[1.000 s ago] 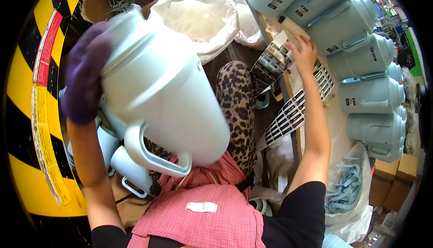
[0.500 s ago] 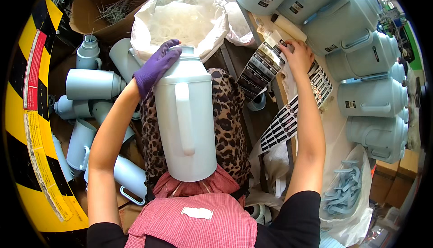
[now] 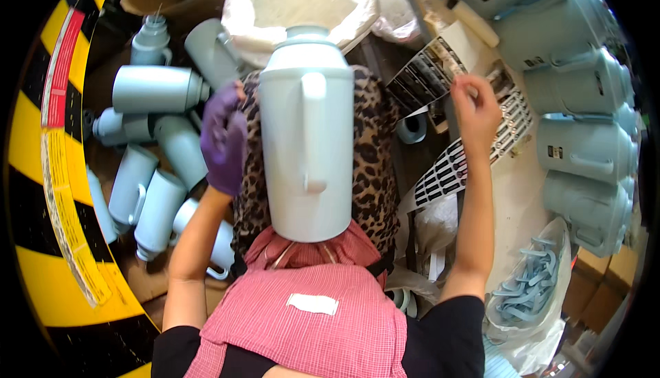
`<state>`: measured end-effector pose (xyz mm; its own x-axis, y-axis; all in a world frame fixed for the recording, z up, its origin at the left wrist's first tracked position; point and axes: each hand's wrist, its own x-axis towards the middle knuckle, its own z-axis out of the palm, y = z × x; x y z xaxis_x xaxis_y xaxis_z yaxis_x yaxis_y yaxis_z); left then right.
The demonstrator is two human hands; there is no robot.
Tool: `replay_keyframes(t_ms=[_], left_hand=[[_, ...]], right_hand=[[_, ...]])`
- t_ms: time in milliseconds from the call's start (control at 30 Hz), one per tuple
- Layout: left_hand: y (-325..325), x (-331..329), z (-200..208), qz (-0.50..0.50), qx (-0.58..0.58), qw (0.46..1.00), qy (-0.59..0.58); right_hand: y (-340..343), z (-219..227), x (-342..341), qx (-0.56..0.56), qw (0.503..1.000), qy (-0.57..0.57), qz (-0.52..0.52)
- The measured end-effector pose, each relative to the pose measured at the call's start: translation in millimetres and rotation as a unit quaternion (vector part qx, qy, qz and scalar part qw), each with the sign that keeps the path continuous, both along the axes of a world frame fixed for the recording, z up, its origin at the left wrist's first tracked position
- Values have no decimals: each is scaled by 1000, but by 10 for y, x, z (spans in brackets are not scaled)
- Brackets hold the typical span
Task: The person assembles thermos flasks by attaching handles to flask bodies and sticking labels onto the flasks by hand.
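A pale blue thermos jug body [image 3: 307, 144] stands between my thighs, its handle toward me and its neck away from me. My left hand [image 3: 225, 141], in a purple glove, hovers just left of the jug, apart from it; its fingers are curled, with nothing seen in them. To the right, my bare right hand [image 3: 476, 106] is raised over the sticker sheets, thumb and forefinger pinched together. Whatever is between those fingertips is too small to make out. Beside them hangs a dark label sheet [image 3: 425, 75]; a sheet of small dark oval stickers [image 3: 443, 171] curves below my wrist.
Several blue jug bodies [image 3: 157, 89] lie piled on the left, beside a yellow-black striped barrier [image 3: 65, 192]. A white sack [image 3: 302, 0] stands ahead. Labelled jugs [image 3: 584, 145] line the right bench [image 3: 512, 192], near a bag of loose blue handles [image 3: 529, 285].
My left hand has let go of the jug's shoulder and drawn back toward me. My right hand has lifted off the label sheets, its fingers now pinched. The whole view has shifted slightly.
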<state>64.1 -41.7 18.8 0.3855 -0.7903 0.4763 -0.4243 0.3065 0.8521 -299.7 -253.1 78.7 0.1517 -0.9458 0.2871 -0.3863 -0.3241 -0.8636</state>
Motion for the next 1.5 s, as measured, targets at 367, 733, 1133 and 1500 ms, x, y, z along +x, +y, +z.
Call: replay_keyframes(t_ms=[367, 733, 1133, 1500], left_hand=[[1062, -802, -315, -115, -7, 962, -248], [1124, -796, -303, -114, 31, 953, -280], [1158, -739, -128, -207, 39, 889, -406], [-515, 781, 904, -241, 21, 963, -116]], right_hand=[[1886, 60, 531, 504, 824, -102, 237], [1973, 2, 748, 423, 882, -9, 209], [1752, -72, 900, 65, 966, 10, 251], [2252, -658, 291, 151, 971, -180, -40]])
